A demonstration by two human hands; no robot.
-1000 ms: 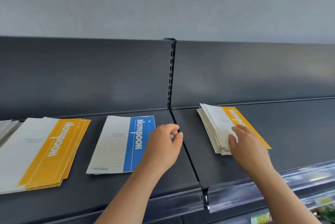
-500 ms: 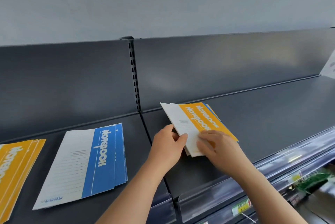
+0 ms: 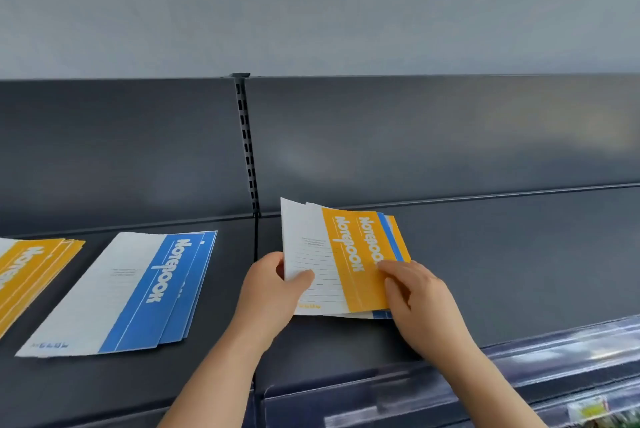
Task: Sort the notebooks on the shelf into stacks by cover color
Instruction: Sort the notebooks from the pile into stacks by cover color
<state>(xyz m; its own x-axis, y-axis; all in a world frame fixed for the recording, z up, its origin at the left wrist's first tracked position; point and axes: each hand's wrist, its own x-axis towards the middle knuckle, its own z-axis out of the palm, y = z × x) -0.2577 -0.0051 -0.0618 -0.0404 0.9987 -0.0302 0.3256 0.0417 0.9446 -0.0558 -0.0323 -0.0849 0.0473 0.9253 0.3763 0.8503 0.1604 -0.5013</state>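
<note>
Fingers [image 3: 301,280] of the left hand [image 3: 273,292] pinch the near left edge of the unsorted pile [image 3: 311,254], thumb on the white part of the top cover and the rest tucked out of sight beneath, while the right hand [image 3: 419,306] lays its fingers [image 3: 391,268] nearly straight on the yellow band, pressing rather than gripping. All of this sits on the dark grey shelf [image 3: 502,254], whose two bays meet at a slotted upright [image 3: 247,150] just left of the pile. In the left bay the blue stack [image 3: 138,292] lies flat and slightly fanned, and beyond it the yellow stack [image 3: 31,275] runs off the left edge of the view, both well apart from the hands. The pile itself is splayed: the top notebook [image 3: 349,271] is yellow, another yellow one peeks out behind it, and a blue notebook [image 3: 389,237] shows as a thin strip under those; how many more lie below is hard to tell. The step in hand looks like peeling the top yellow copy off the mixed pile. Next, the left hand would need to lift that one cover free while the right hand holds the remainder down, then carry it over the blue stack to the yellow one.
</note>
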